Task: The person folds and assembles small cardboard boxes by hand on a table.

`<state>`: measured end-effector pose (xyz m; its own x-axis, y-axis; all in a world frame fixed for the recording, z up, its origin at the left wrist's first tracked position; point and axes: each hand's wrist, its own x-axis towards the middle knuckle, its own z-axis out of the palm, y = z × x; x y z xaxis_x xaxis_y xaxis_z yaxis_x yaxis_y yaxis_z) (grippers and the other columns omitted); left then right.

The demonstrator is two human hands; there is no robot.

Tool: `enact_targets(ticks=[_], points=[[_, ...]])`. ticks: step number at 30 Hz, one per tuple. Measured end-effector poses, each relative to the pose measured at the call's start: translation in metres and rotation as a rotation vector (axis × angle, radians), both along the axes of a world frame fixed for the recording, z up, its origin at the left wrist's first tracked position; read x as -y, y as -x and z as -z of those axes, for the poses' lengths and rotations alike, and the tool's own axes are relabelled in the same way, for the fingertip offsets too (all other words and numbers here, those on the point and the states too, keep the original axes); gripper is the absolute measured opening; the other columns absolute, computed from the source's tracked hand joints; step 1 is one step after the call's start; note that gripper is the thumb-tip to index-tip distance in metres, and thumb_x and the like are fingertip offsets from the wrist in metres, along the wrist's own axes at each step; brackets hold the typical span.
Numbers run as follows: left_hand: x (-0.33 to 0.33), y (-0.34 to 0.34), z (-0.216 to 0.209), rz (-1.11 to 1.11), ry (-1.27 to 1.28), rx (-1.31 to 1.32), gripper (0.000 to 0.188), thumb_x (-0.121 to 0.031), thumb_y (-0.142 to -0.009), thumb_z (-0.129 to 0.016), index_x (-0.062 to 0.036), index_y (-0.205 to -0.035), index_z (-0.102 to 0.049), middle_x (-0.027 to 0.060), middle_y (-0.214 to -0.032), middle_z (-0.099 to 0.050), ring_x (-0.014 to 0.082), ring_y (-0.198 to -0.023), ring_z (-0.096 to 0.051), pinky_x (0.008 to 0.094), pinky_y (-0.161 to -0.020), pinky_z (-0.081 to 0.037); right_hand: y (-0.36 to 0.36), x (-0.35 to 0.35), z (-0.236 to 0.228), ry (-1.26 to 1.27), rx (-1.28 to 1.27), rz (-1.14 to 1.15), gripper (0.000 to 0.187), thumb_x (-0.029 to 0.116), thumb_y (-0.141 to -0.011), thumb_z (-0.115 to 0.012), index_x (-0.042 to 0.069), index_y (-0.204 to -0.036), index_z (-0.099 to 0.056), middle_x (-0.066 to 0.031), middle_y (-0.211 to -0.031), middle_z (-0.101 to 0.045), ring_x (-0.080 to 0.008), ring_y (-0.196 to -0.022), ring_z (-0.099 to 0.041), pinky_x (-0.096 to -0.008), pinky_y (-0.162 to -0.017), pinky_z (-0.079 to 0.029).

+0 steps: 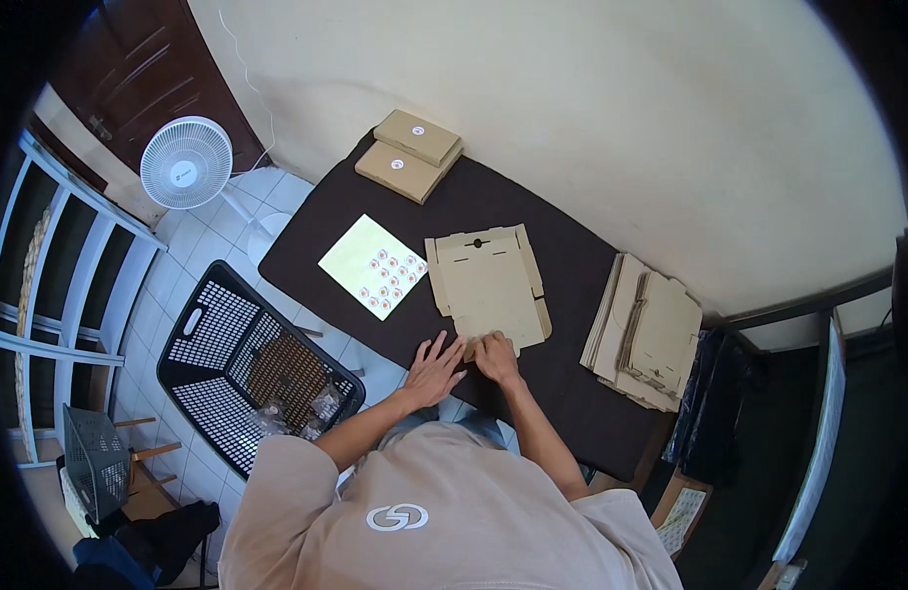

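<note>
- So the flat brown cardboard blank (488, 288) is lying near the center of the frame on the dark-covered surface (572, 285), with its near edge toward the person.
- Left hand (429, 379): fingers spread pretty wide, resting at the blank's near left corner. Looks like pressing more than gripping.
- Right hand (497, 360): fingers curled in at the near edge, right beside the left hand. Can't tell if they're actually pinching the flap or just pushing on it, they hide the spot.
- Biggest risk imo: a crooked crease or torn tab, if the two hands push unevenly on that near edge.
- The blank could also skid, since both hands are at the near edge and nothing's holding down the far end.
- The sticker sheet (361, 256), left of center, sits right up against the blank's left side. If the blank slides or swings that way, it'd shove the sheet or ride over it.
- Closed boxes (upper one (420, 136), lower one (400, 172)) at upper center and the cardboard stack (665, 329) at right seem far enough away to be safe.
</note>
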<state>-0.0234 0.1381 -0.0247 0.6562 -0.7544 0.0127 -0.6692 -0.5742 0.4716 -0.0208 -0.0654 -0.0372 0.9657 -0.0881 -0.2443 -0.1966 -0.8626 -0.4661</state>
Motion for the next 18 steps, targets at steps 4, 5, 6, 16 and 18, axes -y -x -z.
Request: enact_targets(ticks=[4,5,6,16,18], points=[[0.020,0.004,-0.004,-0.176,-0.033,-0.060,0.064,-0.036,-0.096,-0.054,-0.0025,-0.148,-0.039,0.0118,-0.159,-0.028,0.0393,-0.147,-0.019,0.0617,-0.113,-0.019,0.008,-0.017,-0.024,-0.020,0.049,0.087,0.049,0.047,-0.095,-0.052,0.002,-0.097,-0.071,-0.0264,-0.105,-0.063,-0.0458,-0.100,-0.056,-0.0517,-0.093,-0.044],[0.023,0.006,-0.004,-0.211,-0.091,-0.062,0.065,-0.036,-0.096,-0.055,-0.0023,-0.149,-0.038,0.0118,-0.160,-0.028,0.0398,-0.148,-0.018,0.0629,-0.113,-0.018,0.008,-0.021,-0.028,-0.018,0.047,0.085,0.049,0.047,-0.095,-0.052,0.002,-0.097,-0.071,-0.0264,-0.105,-0.063,-0.0458,-0.100,-0.056,-0.0517,-0.093,-0.044],[0.021,0.008,-0.004,-0.214,-0.089,-0.065,0.065,-0.036,-0.096,-0.055,-0.0023,-0.149,-0.038,0.0118,-0.160,-0.028,0.0398,-0.148,-0.018,0.0629,-0.113,-0.018,0.006,-0.026,-0.032,-0.010,0.047,0.124,0.052,0.050,-0.095,-0.052,0.002,-0.096,-0.070,-0.0257,-0.105,-0.063,-0.0458,-0.099,-0.056,-0.0519,-0.092,-0.045],[0.004,0.008,-0.066,0.226,0.177,-0.609,0.034,-0.032,-0.093,-0.063,-0.0040,-0.111,-0.070,0.0146,-0.118,-0.065,0.0358,-0.126,-0.052,0.0505,-0.103,-0.042,0.001,-0.040,-0.033,-0.145,0.092,0.198,0.017,0.016,-0.079,-0.073,0.004,-0.091,-0.067,-0.0163,-0.098,-0.063,-0.0398,-0.098,-0.057,-0.0513,-0.084,-0.046],[0.006,-0.013,-0.099,0.137,0.305,-0.731,0.021,-0.018,-0.090,-0.066,-0.0019,-0.104,-0.069,0.0153,-0.107,-0.068,0.0345,-0.110,-0.061,0.0396,-0.093,-0.048,0.003,-0.028,-0.035,-0.203,0.179,0.138,0.016,0.013,-0.077,-0.072,0.004,-0.088,-0.065,-0.0159,-0.095,-0.063,-0.0397,-0.095,-0.057,-0.0495,-0.082,-0.047]])
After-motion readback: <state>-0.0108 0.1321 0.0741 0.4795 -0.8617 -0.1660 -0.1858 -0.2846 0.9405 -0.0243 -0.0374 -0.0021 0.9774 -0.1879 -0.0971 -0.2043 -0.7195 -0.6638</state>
